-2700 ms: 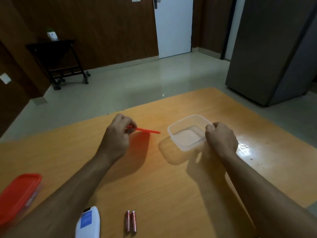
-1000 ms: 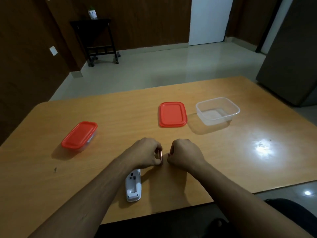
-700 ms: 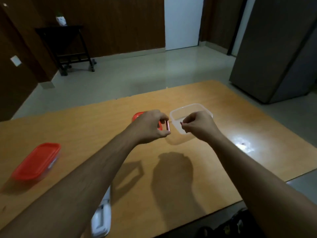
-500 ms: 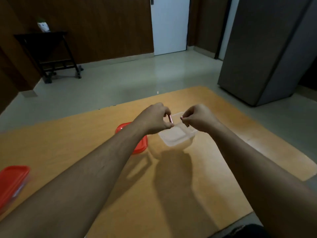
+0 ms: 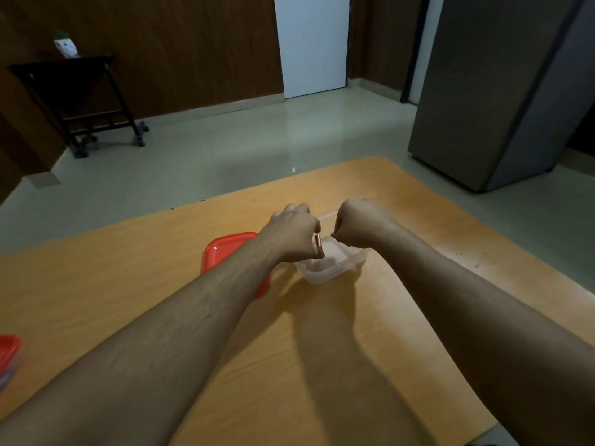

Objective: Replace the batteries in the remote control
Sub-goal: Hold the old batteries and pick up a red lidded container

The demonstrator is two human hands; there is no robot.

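Orange-toned wood makes up the tabletop (image 5: 135, 284), and both bare arms reach out across it toward a clear plastic container (image 5: 335, 268) that sits open near the middle. The left hand (image 5: 294, 233) is curled with thumb and forefinger pinched on a small reddish battery (image 5: 319, 246), held roughly upright just above the container's near-left rim. The right hand (image 5: 357, 225) is closed into a loose fist over the container's far side, its fingertips pressed together on something tiny (only a pale speck shows at the pinch, too small to identify). The two hands are near each other but apart, with a gap between them above the container.

Just beside the container on its left lies a red lid (image 5: 225, 252), flat on the wood and partly hidden by the left forearm. At the far left edge of the view, a second container with a red lid (image 5: 8, 355) is cut off by the frame. The remote control is not in view at this moment.

Beyond the tabletop stretches a pale glossy floor (image 5: 225, 156). A dark wheeled cart (image 5: 77, 101) stands against the brown panelled wall with a small potted plant (image 5: 66, 46) on top, a white door (image 5: 312, 43) is further right, and a tall grey cabinet (image 5: 502, 91) fills the right side.
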